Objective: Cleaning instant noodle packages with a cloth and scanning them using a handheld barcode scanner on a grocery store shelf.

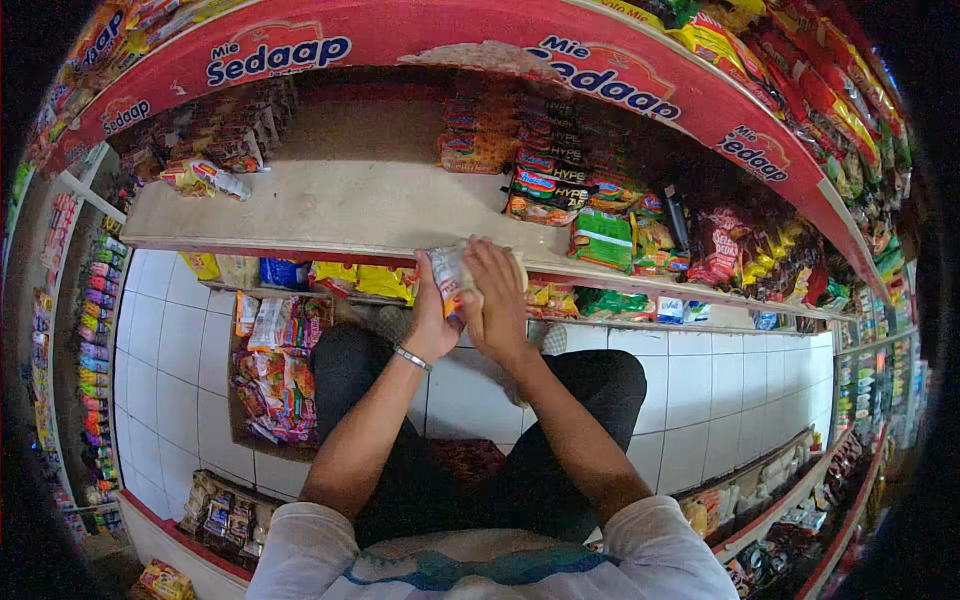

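A noodle packet (pixel 448 274) with a whitish back and an orange corner stands between my hands, just in front of the middle shelf's edge. My left hand (pixel 437 319) grips its left side, thumb up along it. Blurred and laid across the packet's right part, my right hand (pixel 491 300) has a pale, cloth-like thing (pixel 521 271) under its fingers. What that pale thing is cannot be made out clearly. Beside my left knee, an open carton (pixel 236 409) holds several noodle packets (pixel 277 375) in purple, red and orange wrappers.
On the wooden shelf (pixel 337 199) stand stacks of noodle packets (pixel 547 180), a loose packet (pixel 202 180) and a row at the far left. A red printed shelf front (pixel 450 45) hangs above. More packets (pixel 375 279) line the lower shelf. Stocked racks (pixel 101 322) flank the tiled floor (pixel 697 382).
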Demonstrator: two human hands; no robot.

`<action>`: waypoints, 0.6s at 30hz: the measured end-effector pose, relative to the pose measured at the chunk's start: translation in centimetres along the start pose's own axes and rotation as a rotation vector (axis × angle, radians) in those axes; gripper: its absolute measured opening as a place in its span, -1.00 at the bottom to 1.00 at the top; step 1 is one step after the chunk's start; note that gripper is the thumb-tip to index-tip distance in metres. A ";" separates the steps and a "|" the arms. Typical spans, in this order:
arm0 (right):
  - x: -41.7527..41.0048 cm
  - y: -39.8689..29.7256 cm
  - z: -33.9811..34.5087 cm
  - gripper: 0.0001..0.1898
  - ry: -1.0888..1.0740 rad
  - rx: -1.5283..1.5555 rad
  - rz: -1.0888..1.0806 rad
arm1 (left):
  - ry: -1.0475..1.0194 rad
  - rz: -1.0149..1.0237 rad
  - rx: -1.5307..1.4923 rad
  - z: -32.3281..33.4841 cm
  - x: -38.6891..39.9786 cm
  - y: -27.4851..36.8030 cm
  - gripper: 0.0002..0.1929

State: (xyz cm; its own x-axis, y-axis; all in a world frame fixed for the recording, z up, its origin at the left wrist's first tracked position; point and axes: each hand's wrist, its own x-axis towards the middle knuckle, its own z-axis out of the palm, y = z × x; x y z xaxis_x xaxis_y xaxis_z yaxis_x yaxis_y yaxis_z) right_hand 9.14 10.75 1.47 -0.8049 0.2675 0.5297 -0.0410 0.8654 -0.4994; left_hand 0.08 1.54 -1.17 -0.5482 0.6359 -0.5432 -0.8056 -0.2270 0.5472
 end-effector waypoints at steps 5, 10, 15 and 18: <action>-1.1 0.0 0.7 -0.44 0.040 -0.058 0.074 | -0.145 -0.023 -0.142 -0.1 0.1 0.1 -0.27; -0.6 -0.9 0.3 -0.47 0.034 0.032 -0.132 | -0.084 0.415 0.085 -0.6 0.3 -2.5 -0.37; -0.3 1.9 0.0 -0.47 0.148 0.057 0.012 | -0.230 0.211 0.224 0.5 -0.5 -0.9 -0.45; -1.6 1.9 2.3 -0.44 0.338 0.373 0.355 | -0.226 0.227 0.202 1.0 -1.1 -0.3 -0.47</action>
State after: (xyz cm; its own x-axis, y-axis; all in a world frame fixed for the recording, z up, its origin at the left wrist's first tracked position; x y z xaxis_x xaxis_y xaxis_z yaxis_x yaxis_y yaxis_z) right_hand 8.99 11.01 -1.93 -0.5780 0.6844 0.4444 -0.0585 0.5085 -0.8591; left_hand 1.12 1.68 -0.06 -0.6260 0.7379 -0.2523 -0.5964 -0.2446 0.7645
